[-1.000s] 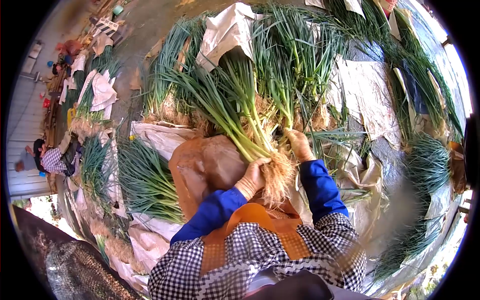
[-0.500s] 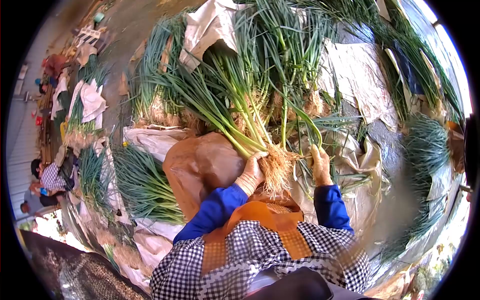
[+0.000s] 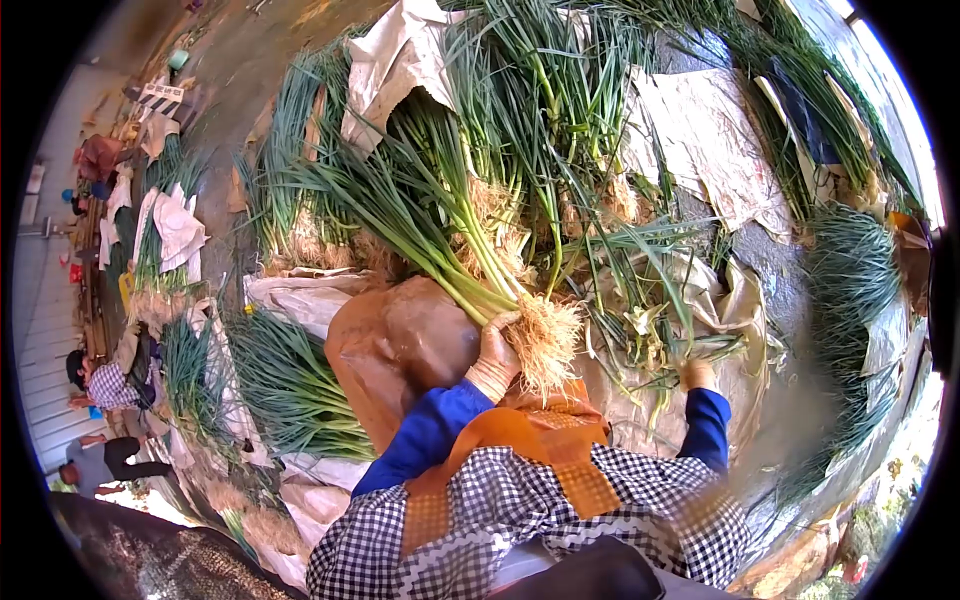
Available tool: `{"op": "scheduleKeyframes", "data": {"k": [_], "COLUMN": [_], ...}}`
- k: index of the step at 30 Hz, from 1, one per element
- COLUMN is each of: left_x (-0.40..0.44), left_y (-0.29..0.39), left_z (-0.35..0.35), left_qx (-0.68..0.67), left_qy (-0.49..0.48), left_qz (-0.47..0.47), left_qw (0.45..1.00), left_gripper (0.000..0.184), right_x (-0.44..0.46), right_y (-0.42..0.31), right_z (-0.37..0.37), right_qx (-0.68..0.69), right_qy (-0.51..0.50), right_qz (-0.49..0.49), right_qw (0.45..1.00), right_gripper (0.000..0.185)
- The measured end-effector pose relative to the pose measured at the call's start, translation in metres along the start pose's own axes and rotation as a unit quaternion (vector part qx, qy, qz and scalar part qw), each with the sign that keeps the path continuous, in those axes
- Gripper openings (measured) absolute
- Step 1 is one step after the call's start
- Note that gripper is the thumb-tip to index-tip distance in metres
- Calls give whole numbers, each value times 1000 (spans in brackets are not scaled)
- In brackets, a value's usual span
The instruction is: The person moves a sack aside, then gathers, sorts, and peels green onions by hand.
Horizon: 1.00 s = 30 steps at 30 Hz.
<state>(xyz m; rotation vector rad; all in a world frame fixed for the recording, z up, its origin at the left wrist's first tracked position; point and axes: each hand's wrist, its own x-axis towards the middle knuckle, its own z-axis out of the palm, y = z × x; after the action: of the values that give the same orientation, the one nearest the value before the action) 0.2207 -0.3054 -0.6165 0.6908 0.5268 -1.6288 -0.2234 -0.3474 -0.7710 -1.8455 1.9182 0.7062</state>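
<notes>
My left hand (image 3: 497, 350) is closed around the lower stalks of a bunch of green onions (image 3: 480, 240), just above their pale, stringy roots (image 3: 548, 340). The bunch leans up and to the left, its long green leaves spreading over other onions. To the right, away from the bunch, my right hand (image 3: 697, 374) is low beside a heap of torn leaves and peelings (image 3: 645, 335). Leaf strips cross in front of its fingers, so whether it grips any of them is unclear. A brown plastic sheet (image 3: 390, 335) covers my lap, left of the bunch.
More onions with roots (image 3: 590, 130) lie ahead, partly under a beige cloth (image 3: 405, 65). A pile of onions (image 3: 290, 380) is on the left, and another (image 3: 850, 270) on the right. Pale sacking (image 3: 705, 150) covers the floor ahead right. Other people (image 3: 105, 385) are at far left.
My right hand has moved right and down, from a bent leaf beside the bunch to the leaf heap. My left hand still holds the bunch, shifted slightly left.
</notes>
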Motion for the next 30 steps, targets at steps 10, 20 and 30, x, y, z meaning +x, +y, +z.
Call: {"op": "scheduleKeyframes", "data": {"k": [10, 20, 30], "left_x": [9, 7, -4], "left_y": [-1, -14, 5], "left_z": [-23, -12, -12], "left_qx": [6, 48, 55], "left_qy": [-6, 0, 14], "left_qz": [4, -11, 65], "left_qw": [1000, 999, 996], "left_gripper": [34, 29, 30], "right_x": [88, 5, -13], "right_y": [-329, -337, -147], "right_z": [-79, -151, -128], "right_qx": [218, 175, 299], "right_qy": [22, 304, 138], "right_qz": [-206, -358, -116], "right_qw": [954, 866, 937], "right_gripper": [47, 30, 35]}}
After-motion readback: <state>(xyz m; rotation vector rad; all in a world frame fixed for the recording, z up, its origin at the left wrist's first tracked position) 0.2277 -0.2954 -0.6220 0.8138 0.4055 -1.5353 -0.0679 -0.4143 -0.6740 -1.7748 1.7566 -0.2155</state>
